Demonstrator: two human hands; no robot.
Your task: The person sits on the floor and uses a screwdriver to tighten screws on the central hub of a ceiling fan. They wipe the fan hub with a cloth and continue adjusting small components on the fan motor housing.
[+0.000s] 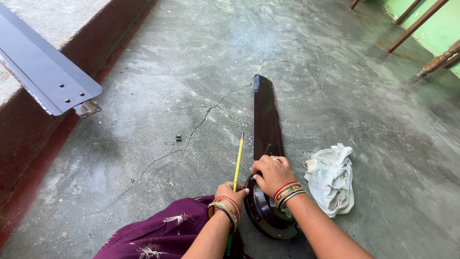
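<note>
A dark brown ceiling fan lies on the concrete floor: its round motor body [268, 216] is close to me and one long blade [266, 115] points away. My right hand [271, 173] rests on the blade's root where it joins the motor, fingers bent and pressing down. My left hand [231, 193] grips a yellow-handled screwdriver [238, 160], its thin shaft pointing away from me just left of the blade. Both wrists wear coloured bangles.
A crumpled white rag [331, 176] lies right of the motor. Small screws and washers [173, 140] sit on the floor to the left. A second fan blade [40, 72] with a metal bracket rests on the raised ledge at upper left. Wooden furniture legs [417, 24] stand at upper right.
</note>
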